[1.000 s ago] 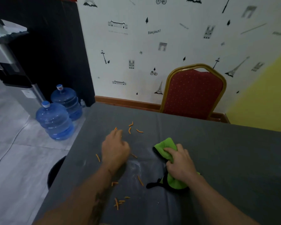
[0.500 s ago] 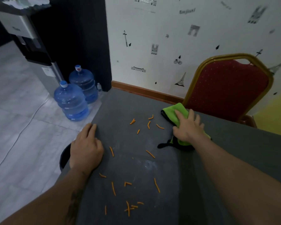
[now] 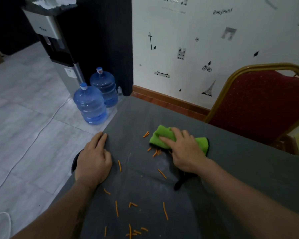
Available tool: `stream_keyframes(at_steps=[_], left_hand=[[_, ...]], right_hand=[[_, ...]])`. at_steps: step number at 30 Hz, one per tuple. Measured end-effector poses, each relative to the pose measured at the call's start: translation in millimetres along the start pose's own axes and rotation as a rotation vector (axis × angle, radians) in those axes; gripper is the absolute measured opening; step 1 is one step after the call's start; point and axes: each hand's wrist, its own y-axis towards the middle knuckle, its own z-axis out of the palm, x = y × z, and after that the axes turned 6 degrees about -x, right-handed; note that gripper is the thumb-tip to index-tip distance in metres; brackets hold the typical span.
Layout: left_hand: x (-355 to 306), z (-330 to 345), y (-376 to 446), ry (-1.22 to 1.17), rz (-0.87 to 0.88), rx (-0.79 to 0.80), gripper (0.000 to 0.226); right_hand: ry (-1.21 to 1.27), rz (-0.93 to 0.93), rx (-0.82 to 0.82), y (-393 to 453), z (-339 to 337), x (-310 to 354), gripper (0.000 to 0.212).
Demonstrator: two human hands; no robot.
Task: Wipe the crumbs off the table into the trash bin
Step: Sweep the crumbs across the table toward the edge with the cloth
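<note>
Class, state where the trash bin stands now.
In the head view, the trash bin sits below the table's left edge, mostly hidden behind the left hand.

The grey table (image 3: 248, 178) carries a green cloth (image 3: 158, 136), pressed flat under the fingers (image 3: 177, 132) of the right hand (image 3: 185, 150). Orange crumbs (image 3: 119, 165) lie scattered on it. Two are just left of those fingertips, one stick is beside the left hand (image 3: 93, 159), and more lie nearer the wrists.

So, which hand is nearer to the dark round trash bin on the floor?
Left. The left hand rests on the edge of the grey table, above the dark trash bin; the right hand presses the green cloth farther in.
</note>
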Motion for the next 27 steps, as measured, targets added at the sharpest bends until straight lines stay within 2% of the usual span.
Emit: stream_keyframes(at_steps=[3,6,9,14,19,21,24,27], left_hand=[[-1.7,-0.8,1.1,0.013,-0.002,0.004,0.063],[-2.2,-0.3,0.2,0.022,-0.010,0.005,0.064],[-1.1,1.6,0.0,0.025,-0.007,-0.002,0.063],[0.4,2.8,1.2,0.022,-0.006,-0.009,0.062],[-0.4,0.2,1.0,0.022,-0.009,0.008,0.063],[-1.2,-0.4,1.6,0.025,-0.009,0.010,0.063],[-0.7,0.6,1.7,0.026,-0.004,0.007,0.064],[0.8,2.0,1.7,-0.003,-0.002,-0.010,0.062]], right_hand=[[0.136,-0.075,0.008,-3.3,-9.2,-4.0,0.066],[0.141,0.047,-0.097,28.1,-12.9,-10.8,0.065],[0.107,0.119,-0.078,66.8,-10.7,-11.5,0.066],[0.070,-0.065,0.043,76.8,-5.7,8.8,0.071],[0.262,-0.227,0.103,34.3,-16.4,9.0,0.065],[0.347,-0.162,0.037,21.4,-21.1,1.8,0.066],[0.350,0.117,-0.142,13.6,-21.6,-28.0,0.067],[0.250,0.381,-0.068,-1.7,-13.9,-42.8,0.070]])
